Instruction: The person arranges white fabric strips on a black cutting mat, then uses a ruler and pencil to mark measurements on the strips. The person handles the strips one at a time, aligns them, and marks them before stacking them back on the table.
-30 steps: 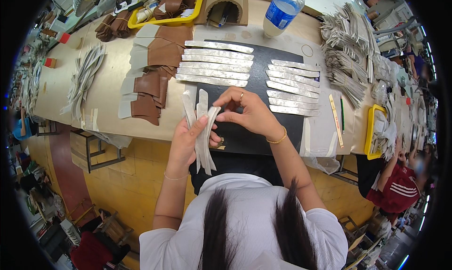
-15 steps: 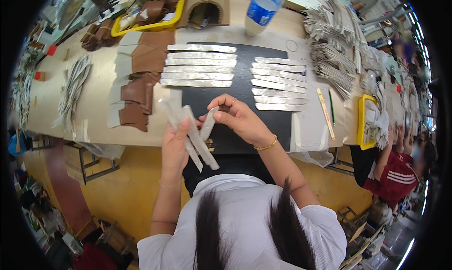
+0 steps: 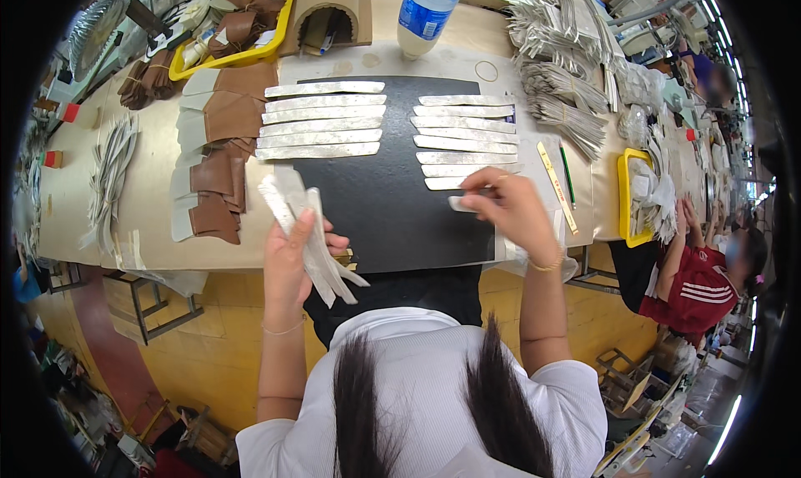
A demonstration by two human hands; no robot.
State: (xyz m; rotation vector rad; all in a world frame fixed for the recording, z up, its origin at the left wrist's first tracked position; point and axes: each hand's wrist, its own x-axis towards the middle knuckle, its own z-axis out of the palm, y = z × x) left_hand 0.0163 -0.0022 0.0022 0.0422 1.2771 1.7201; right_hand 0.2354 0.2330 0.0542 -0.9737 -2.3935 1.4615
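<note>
My left hand (image 3: 289, 253) is closed round several pale, silvery strips (image 3: 314, 242) that fan out above and below the fingers, over the table's front edge. My right hand (image 3: 509, 211) pinches one pale strip (image 3: 460, 204), mostly hidden by the fingers, just below the right-hand row. Two rows of similar strips lie flat: a left row (image 3: 321, 119) reaching across the left edge of a black mat (image 3: 384, 194), and a right row (image 3: 465, 136) near the mat's right edge.
Brown and grey leather-like pieces (image 3: 219, 178) lie left of the mat. A bottle (image 3: 428, 15) stands at the back. Bundled strips (image 3: 563, 94), a yellow ruler (image 3: 557, 188) and a green pencil (image 3: 568, 178) lie to the right. Another person in a red top (image 3: 697, 282) sits at far right.
My right hand has moved from beside my left hand to the right row, carrying a strip. My left hand keeps hold of the remaining strips.
</note>
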